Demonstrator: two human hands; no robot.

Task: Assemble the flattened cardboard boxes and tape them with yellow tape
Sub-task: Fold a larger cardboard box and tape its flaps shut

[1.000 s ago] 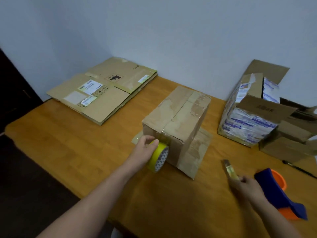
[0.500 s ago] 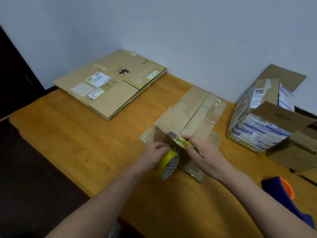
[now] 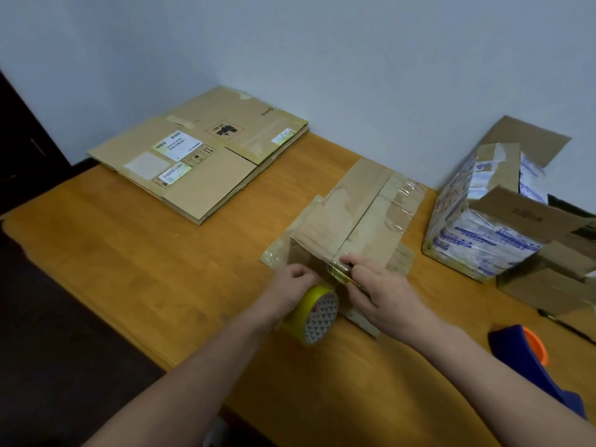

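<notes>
Two hands work at the near top edge of one assembled cardboard box (image 3: 361,217). It stands mid-table, brown and matte. Wrinkled, glossy clear tape covers its top seam, and its side flaps splay onto the wood.

The left hand (image 3: 292,285) is curled over the rim of one yellow tape roll (image 3: 317,312). The roll is a ring with a white, triangle-patterned inner core, held on edge just beside the box's near face. The right hand (image 3: 379,290) pinches a thin yellowish tool (image 3: 343,275) against the box edge; its type cannot be told.

One stack of flattened cardboard boxes (image 3: 200,156) lies flat at the far left near the wall. It carries white labels and shows at least two layers; the exact count cannot be told.

At the right stand two opened boxes, touching each other: one printed box (image 3: 477,230) with glossy blue-on-white lettering, and one plain brown box (image 3: 548,282). One blue tape dispenser (image 3: 529,366) with an orange hub sits near the right forearm.

The wooden table (image 3: 129,269) is smooth and honey-coloured, and its near edge runs diagonally. A broad stretch of grain shows between the flattened stack and the hands. On the right the boxes stand close to the work.
</notes>
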